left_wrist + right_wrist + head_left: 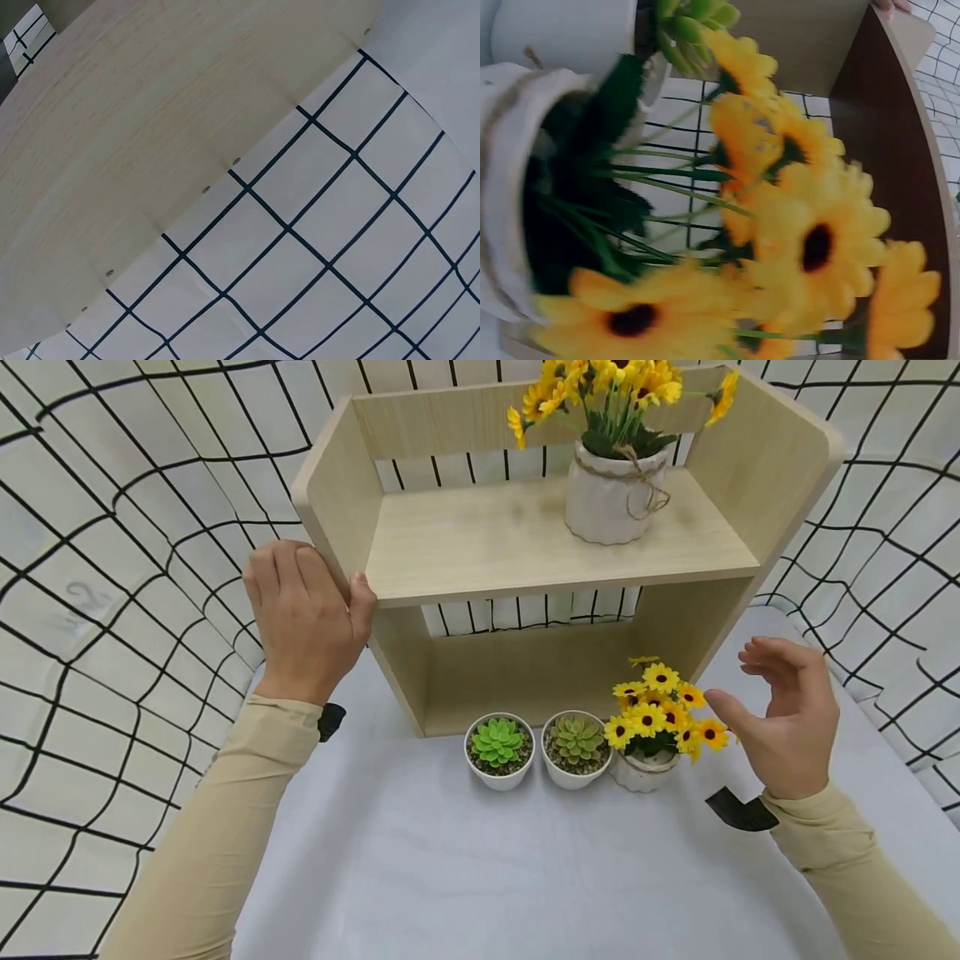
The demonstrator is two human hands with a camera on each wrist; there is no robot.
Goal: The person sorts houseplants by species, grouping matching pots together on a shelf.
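Observation:
A pale wooden two-tier shelf (465, 547) stands on the white cloth. My left hand (303, 610) grips the front edge of its left side panel, the thumb at the middle board's corner. In the left wrist view, the panel's outer face (172, 127) fills the upper left. My right hand (791, 718) is held with its fingers apart from the thumb, just right of a small pot of yellow flowers (652, 718), holding nothing. Those flowers (810, 232) loom close in the right wrist view. Left of that pot sit an olive-green potted succulent (576, 739) and a bright green one (498, 743).
On the upper tier, toward the right, stands a larger white pot (611, 497) of yellow flowers tied with twine. Black grid lines on white walls (112, 568) surround the table. White cloth (525, 877) spreads in front of the pots.

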